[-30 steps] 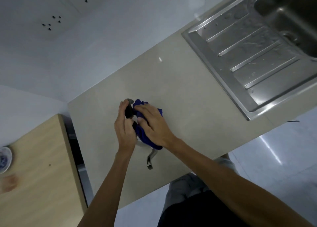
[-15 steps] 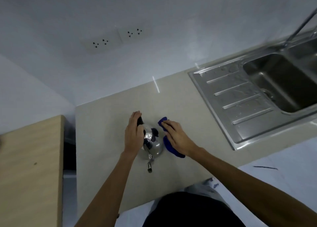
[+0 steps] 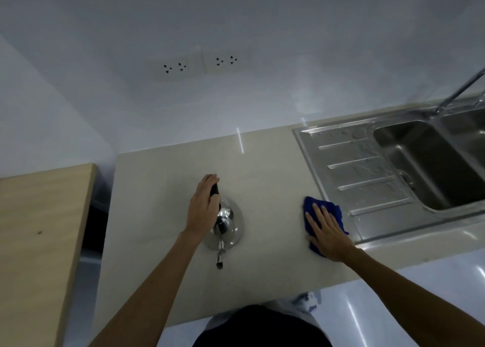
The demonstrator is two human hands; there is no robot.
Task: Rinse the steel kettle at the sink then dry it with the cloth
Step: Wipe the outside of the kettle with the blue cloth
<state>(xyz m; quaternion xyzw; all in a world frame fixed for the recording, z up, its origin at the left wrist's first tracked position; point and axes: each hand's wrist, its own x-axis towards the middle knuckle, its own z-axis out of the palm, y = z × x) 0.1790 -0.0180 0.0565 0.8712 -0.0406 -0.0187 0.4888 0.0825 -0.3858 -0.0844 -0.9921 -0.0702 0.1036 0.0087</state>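
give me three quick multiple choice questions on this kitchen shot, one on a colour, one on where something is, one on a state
1. What colour is the handle of the kettle?
A) red
B) black
C) white

2. Where does the cloth lie?
A) in a bucket
B) draped over the kettle
C) on the counter beside the drainboard

3. What is the left hand doing?
A) gripping the kettle's handle
B) lying flat on the cloth
C) hanging free

Answers:
1 B, the handle shows black beside the fingers.
2 C, the cloth lies flat on the counter under the right hand, next to the drainboard's edge.
3 A, its fingers curl round the handle.
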